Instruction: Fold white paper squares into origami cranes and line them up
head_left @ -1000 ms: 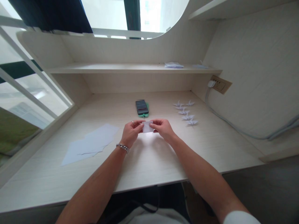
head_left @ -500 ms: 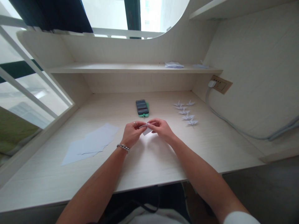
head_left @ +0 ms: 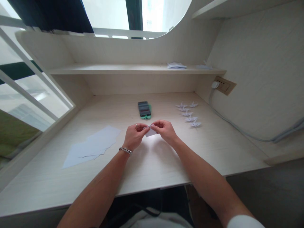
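Both hands meet just above the middle of the pale wooden desk (head_left: 152, 164). My left hand (head_left: 134, 135), with a ring and a chain bracelet, pinches the left side of a small folded white paper (head_left: 150, 132). My right hand (head_left: 165, 130) pinches its right side and top edge. The paper hangs tilted between the fingertips, partly hidden by them. Several loose white sheets (head_left: 92, 146) lie on the desk to the left of my left hand.
A phone in a green case (head_left: 144, 110) lies behind the hands. Several folded paper cranes (head_left: 188, 114) sit in a row at the right. Folded papers (head_left: 176, 66) rest on the shelf. A white plug (head_left: 215, 85) and cable run along the right wall.
The paper was held flat and facing me as a rectangle; it has since been folded or tipped over, so now only a smaller slanted piece shows. The hands stayed in place.
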Available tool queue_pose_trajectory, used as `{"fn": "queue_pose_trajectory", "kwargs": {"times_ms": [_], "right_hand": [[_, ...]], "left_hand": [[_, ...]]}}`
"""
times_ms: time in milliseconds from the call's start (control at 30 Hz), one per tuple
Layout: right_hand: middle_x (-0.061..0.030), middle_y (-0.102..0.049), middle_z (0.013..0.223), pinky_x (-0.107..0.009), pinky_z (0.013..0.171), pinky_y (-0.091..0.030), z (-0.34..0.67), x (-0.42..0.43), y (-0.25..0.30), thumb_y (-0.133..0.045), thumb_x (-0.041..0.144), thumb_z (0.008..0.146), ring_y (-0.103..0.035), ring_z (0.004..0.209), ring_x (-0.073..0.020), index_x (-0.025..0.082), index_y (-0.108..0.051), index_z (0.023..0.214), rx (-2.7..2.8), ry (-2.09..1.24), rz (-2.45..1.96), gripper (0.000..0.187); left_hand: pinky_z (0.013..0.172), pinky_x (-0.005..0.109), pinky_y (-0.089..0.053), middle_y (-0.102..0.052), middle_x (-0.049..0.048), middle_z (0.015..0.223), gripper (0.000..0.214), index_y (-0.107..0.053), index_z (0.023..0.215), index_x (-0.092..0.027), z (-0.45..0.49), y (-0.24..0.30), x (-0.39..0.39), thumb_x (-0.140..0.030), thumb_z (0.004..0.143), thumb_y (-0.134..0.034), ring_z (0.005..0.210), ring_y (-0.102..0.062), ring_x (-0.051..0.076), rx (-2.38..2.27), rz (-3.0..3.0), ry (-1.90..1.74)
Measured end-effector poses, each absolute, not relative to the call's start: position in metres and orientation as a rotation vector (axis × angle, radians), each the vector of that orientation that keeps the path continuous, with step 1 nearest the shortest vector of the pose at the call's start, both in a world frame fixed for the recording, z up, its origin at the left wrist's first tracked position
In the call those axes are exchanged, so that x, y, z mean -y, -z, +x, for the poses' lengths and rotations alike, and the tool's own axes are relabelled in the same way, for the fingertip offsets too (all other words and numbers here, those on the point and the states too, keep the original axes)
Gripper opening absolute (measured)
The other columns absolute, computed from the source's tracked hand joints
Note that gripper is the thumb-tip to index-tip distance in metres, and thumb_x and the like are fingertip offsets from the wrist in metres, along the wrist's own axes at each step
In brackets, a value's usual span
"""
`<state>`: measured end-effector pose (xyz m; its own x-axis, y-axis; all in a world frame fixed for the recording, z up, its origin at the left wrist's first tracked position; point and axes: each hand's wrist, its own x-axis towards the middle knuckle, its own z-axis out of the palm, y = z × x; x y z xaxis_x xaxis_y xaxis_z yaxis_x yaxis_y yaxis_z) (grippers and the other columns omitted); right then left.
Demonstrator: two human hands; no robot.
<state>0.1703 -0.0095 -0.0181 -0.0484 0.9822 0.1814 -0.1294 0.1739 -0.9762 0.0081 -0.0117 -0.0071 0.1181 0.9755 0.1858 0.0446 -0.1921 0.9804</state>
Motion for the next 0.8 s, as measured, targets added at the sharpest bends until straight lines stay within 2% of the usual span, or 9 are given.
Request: {"fn": "queue_pose_trajectory", "kwargs": {"times_ms": [333,800], "right_hand": [[-0.0035,-0.069,0.066,-0.027,0.057,-0.044,0.1696,0.0091,0.0205,-0.076,0.04,0.065,-0.058,0.059,-0.0148,0.016,-0.071,0.072,1.269,-1.076,-0.982,0.025],[-0.0041,-0.069,0.067,-0.028,0.058,-0.047,0.1691,0.0128,0.0162,-0.079,0.04,0.064,-0.06,0.06,-0.0153,0.016,-0.069,0.072,1.27,-1.075,-0.967,0.027]], "left_hand": [[0.059,0.027,-0.051,-0.073,0.0073,0.073,0.03,-0.071,0.08,-0.013,0.0086,0.01,0.012,-0.038,0.066,-0.08,0.064,-0.067,0.018,-1.073,1.49,-1.241],[0.056,0.025,-0.049,-0.072,0.0052,0.068,0.029,-0.073,0.077,-0.013,0.0106,0.0045,0.014,-0.032,0.058,-0.085,0.059,-0.064,0.015,-0.998,1.327,-1.261]]}}
